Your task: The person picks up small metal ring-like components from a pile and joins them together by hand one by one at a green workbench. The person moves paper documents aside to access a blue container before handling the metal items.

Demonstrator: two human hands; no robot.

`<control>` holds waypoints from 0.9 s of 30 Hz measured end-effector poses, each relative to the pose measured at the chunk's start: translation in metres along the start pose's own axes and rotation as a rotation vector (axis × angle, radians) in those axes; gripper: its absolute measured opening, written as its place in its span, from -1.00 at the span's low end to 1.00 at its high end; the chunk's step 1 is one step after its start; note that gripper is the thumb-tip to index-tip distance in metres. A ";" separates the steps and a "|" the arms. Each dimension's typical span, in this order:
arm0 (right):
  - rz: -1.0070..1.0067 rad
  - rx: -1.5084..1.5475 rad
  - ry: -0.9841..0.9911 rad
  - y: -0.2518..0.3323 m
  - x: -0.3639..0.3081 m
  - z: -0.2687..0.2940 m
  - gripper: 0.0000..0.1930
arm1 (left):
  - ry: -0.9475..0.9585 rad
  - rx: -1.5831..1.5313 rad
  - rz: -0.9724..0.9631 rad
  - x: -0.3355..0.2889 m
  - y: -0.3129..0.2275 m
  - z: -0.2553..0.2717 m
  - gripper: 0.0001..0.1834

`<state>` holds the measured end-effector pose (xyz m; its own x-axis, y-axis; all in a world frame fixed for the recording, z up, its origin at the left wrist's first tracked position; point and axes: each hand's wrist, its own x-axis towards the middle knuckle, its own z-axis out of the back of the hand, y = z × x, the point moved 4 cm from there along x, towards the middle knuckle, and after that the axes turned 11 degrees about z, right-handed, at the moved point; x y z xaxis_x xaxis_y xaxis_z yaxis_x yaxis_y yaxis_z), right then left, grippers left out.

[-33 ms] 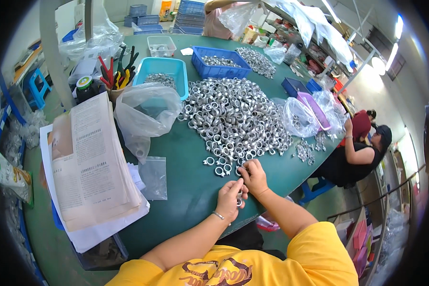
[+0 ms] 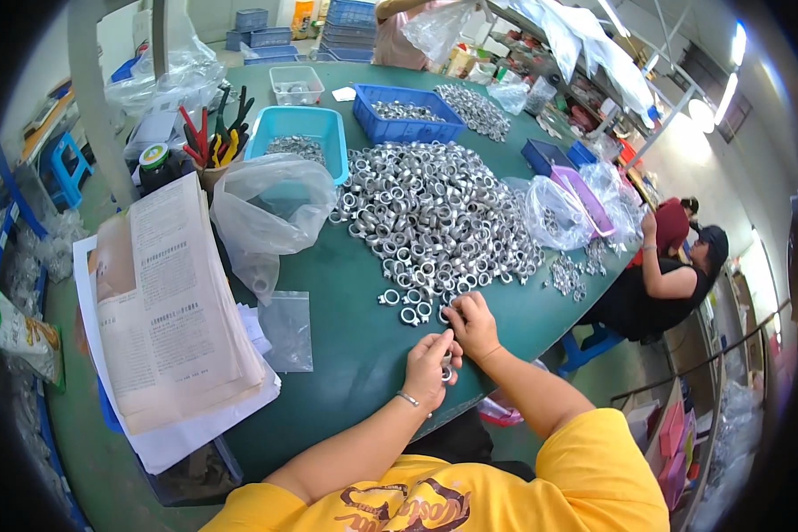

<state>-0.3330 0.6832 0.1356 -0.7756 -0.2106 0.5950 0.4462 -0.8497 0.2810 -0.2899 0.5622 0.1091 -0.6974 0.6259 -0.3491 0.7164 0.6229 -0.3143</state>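
A large heap of small silver metal rings point(image 2: 443, 208), each with a little lug, covers the middle of the green table point(image 2: 355, 390). My left hand point(image 2: 428, 365) is curled closed near the table's front edge, with metal rings point(image 2: 448, 372) showing between its fingers. Just above and to the right, my right hand point(image 2: 474, 326) has its fingers bent together at the heap's near edge. Its fingertips are on a single metal ring point(image 2: 443, 314) there, partly hiding it. Both hands are close together, the left thumb almost meeting the right hand.
Left stand stacked newspapers point(image 2: 164, 301), a plastic bag point(image 2: 270, 208), a small zip bag point(image 2: 285, 332) and a cup of pliers point(image 2: 215, 168). Behind the heap are a turquoise tray point(image 2: 339, 146) and a blue crate point(image 2: 408, 133). Right lies a purple tray point(image 2: 585, 204); a person in black point(image 2: 656, 297) sits beyond.
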 end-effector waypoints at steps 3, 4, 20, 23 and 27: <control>-0.042 -0.035 0.015 0.001 0.000 0.000 -0.84 | -0.004 0.011 -0.008 -0.003 -0.003 -0.002 -0.85; -0.042 -0.040 0.014 0.002 0.000 0.001 -0.84 | -0.010 0.020 0.007 -0.003 -0.003 -0.003 -0.87; -0.008 0.193 -0.055 -0.003 -0.003 0.008 -0.75 | -0.040 0.038 -0.015 -0.003 -0.014 0.000 -0.93; 0.027 0.251 -0.069 -0.003 -0.001 0.009 -0.79 | -0.053 -0.012 0.002 -0.006 -0.017 -0.001 -0.97; 0.040 0.314 -0.057 -0.006 -0.005 0.010 -0.82 | -0.001 -0.076 0.041 -0.008 -0.019 0.000 -0.90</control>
<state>-0.3273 0.6943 0.1378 -0.7325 -0.2052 0.6491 0.5984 -0.6489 0.4700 -0.2974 0.5456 0.1182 -0.6675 0.6513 -0.3610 0.7407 0.6308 -0.2314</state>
